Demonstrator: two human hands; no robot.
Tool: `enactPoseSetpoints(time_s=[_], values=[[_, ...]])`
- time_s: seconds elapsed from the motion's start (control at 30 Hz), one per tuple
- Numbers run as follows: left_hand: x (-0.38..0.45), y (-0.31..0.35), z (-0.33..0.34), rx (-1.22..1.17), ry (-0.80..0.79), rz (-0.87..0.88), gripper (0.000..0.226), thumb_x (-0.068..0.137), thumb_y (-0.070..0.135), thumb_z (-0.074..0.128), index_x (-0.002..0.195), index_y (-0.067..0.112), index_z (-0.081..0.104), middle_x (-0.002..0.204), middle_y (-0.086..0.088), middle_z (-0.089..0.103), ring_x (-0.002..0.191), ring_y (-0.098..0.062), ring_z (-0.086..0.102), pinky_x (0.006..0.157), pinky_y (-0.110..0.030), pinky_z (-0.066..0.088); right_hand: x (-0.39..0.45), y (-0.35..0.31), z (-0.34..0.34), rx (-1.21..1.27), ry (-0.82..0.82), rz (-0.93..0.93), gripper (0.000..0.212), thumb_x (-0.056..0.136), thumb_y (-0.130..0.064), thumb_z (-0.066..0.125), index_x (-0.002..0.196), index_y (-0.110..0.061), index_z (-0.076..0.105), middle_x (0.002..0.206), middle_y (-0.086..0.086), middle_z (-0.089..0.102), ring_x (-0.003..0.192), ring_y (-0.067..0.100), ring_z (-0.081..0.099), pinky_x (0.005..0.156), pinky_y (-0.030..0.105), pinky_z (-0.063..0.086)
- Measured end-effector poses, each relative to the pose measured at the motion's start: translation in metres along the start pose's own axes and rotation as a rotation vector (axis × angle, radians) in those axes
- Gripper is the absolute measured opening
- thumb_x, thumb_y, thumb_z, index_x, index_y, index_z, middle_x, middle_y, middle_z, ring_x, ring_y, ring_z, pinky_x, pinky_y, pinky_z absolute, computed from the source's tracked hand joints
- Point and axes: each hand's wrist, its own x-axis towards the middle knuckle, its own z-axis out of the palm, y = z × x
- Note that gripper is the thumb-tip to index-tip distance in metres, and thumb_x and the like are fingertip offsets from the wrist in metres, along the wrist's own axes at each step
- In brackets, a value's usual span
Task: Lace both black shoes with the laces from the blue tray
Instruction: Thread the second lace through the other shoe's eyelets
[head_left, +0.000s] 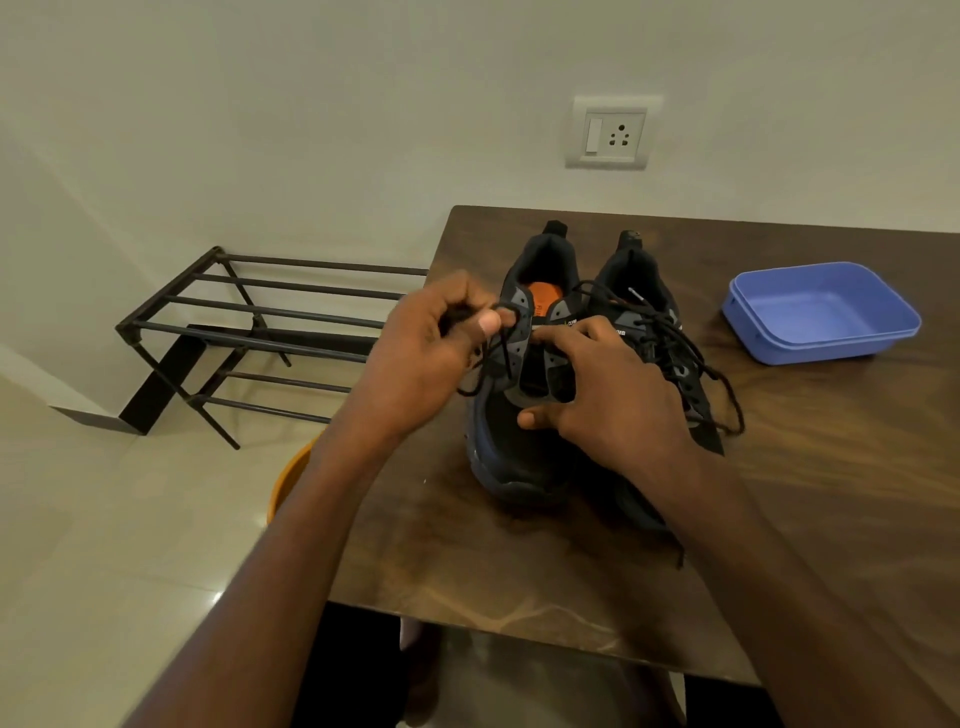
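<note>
Left hand (431, 338) pinches a lace (493, 358) at the left shoe (519, 441); right hand (613, 384) steadies it.

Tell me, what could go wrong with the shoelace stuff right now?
The left hand pinches a thin black lace at the left shoe; it might slip out or skip an eyelet. The right shoe's lace lies loose across the table, so the right hand, resting on the left shoe, could snag it.
</note>
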Motion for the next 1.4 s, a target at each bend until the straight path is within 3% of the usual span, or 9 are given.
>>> enactPoseSetpoints(time_s=[0.17, 0.33, 0.47, 0.63, 0.83, 1.0, 1.1, 1.23, 1.4], values=[[-0.003, 0.029, -0.016, -0.637, 0.168, 0.022, 0.018, 0.111, 0.013, 0.037, 0.097, 0.012, 0.048, 0.082, -0.001, 0.059, 0.068, -0.017, 0.062, 0.047, -0.022, 0.038, -0.003, -0.002, -0.001, -0.006, -0.016, 0.015, 0.087, 0.074, -0.055, 0.085, 0.146, -0.05, 0.037, 0.144, -0.015, 0.037, 0.126, 0.027, 0.055, 0.093, 0.051, 0.054], [0.0, 0.019, -0.019, -0.169, 0.21, -0.28, 0.005, 0.107, 0.014, 0.05, 0.107, 0.01, 0.053, 0.08, -0.005, 0.072, 0.049, -0.021, 0.062, 0.039, -0.021, 0.039, -0.004, -0.005, -0.001, -0.007, 0.01, 0.031, 0.088, 0.073, -0.055, 0.086, 0.145, -0.053, 0.035, 0.142, -0.012, 0.039, 0.121, 0.029, 0.059, 0.091, 0.051, 0.055], [-0.001, 0.007, -0.013, 0.397, 0.079, -0.5, 0.024, 0.097, 0.017, 0.061, 0.117, 0.024, 0.049, 0.093, -0.006, 0.072, 0.076, -0.02, 0.071, 0.063, -0.033, 0.058, -0.004, -0.008, -0.002, -0.031, 0.031, 0.051, 0.093, 0.074, -0.056, 0.085, 0.148, -0.052, 0.029, 0.138, -0.004, 0.047, 0.119, 0.032, 0.059, 0.089, 0.051, 0.056], [-0.005, 0.021, -0.007, 0.787, -0.196, -0.668, 0.042, 0.095, 0.019, 0.063, 0.133, 0.021, 0.045, 0.121, -0.011, 0.056, 0.115, -0.033, 0.056, 0.102, -0.055, 0.05, -0.005, -0.012, -0.007, -0.034, 0.015, 0.084, 0.1, 0.074, -0.054, 0.086, 0.152, -0.046, 0.024, 0.126, 0.0, 0.064, 0.118, 0.031, 0.063, 0.092, 0.05, 0.055], [0.002, 0.03, 0.013, 0.771, -0.136, -0.307, 0.064, 0.096, 0.029, 0.067, 0.151, 0.034, 0.035, 0.154, -0.001, 0.034, 0.148, -0.025, 0.03, 0.124, -0.055, 0.013, -0.006, -0.01, -0.005, -0.006, 0.02, 0.122, 0.088, 0.07, -0.059, 0.086, 0.14, -0.031, 0.041, 0.127, -0.001, 0.064, 0.117, 0.03, 0.064, 0.091, 0.05, 0.056], [0.0, 0.006, 0.023, 0.612, -0.146, -0.331, 0.013, 0.094, 0.041, 0.071, 0.1, 0.031, 0.066, 0.098, 0.01, 0.069, 0.099, -0.012, 0.064, 0.1, -0.043, 0.046, -0.008, -0.009, -0.004, -0.013, 0.041, 0.114, 0.083, 0.07, -0.062, 0.085, 0.136, -0.03, 0.046, 0.126, -0.002, 0.059, 0.117, 0.026, 0.061, 0.09, 0.045, 0.054], [0.0, -0.005, 0.016, 0.456, -0.077, -0.348, 0.017, 0.093, 0.032, 0.075, 0.08, 0.025, 0.067, 0.074, 0.006, 0.068, 0.071, -0.005, 0.064, 0.068, -0.027, 0.05, -0.01, -0.012, -0.005, -0.008, 0.028, 0.115, 0.084, 0.072, -0.062, 0.084, 0.139, -0.029, 0.045, 0.13, -0.001, 0.055, 0.12, 0.027, 0.058, 0.092, 0.044, 0.051], [0.001, -0.003, 0.01, 0.405, 0.028, -0.342, 0.016, 0.095, 0.033, 0.073, 0.083, 0.024, 0.068, 0.074, 0.005, 0.07, 0.073, -0.009, 0.068, 0.073, -0.03, 0.058, -0.011, -0.013, -0.008, -0.012, 0.011, 0.129, 0.076, 0.073, -0.064, 0.082, 0.129, -0.027, 0.049, 0.119, -0.001, 0.061, 0.11, 0.026, 0.062, 0.088, 0.044, 0.055], [0.001, -0.001, 0.006, 0.528, -0.237, -0.503, 0.04, 0.094, 0.054, 0.068, 0.078, 0.016, 0.07, 0.064, 0.0, 0.072, 0.062, -0.012, 0.072, 0.069, -0.034, 0.06, -0.009, -0.011, -0.011, -0.063, -0.028, 0.181, 0.045, 0.081, -0.065, 0.075, 0.092, -0.023, 0.062, 0.087, -0.001, 0.064, 0.085, 0.021, 0.064, 0.077, 0.042, 0.057]])
